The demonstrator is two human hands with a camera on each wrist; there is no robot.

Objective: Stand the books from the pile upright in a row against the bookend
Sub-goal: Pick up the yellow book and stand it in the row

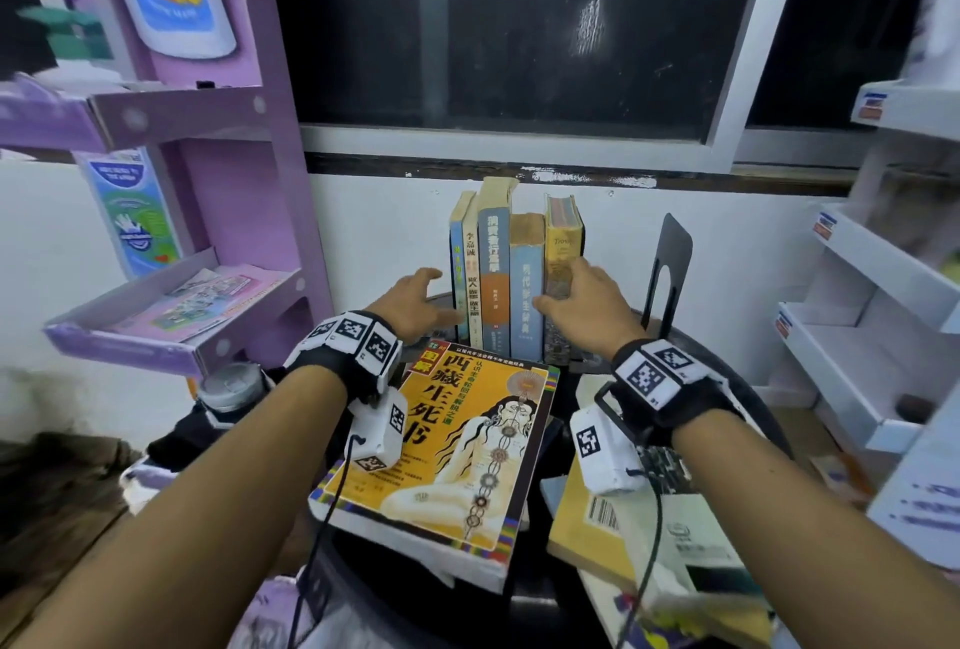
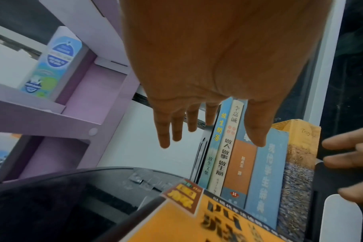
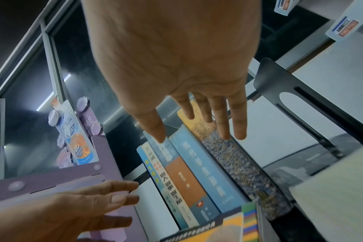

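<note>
Several books stand upright in a row (image 1: 498, 274) (image 2: 238, 163) (image 3: 186, 176) at the back of a black round table (image 1: 545, 591). My left hand (image 1: 415, 300) (image 2: 197, 65) is open at the row's left end, fingers straight beside the thin blue book. My right hand (image 1: 576, 295) (image 3: 176, 65) is open with straight fingers on the yellow book at the right end. A black bookend (image 1: 672, 253) (image 3: 280, 81) stands apart to the right. A second thin black bookend (image 2: 201, 157) sits against the row's left side. A thick orange book (image 1: 457, 451) (image 2: 197, 221) lies flat in front.
A yellow book (image 1: 582, 524) and a white one (image 1: 691, 544) lie piled at the front right under my right forearm. A purple cardboard display shelf (image 1: 208, 212) stands left, a white shelf unit (image 1: 857, 326) right, a dark window (image 1: 519, 25) behind. A grey-lidded bottle (image 1: 228, 388) sits lower left.
</note>
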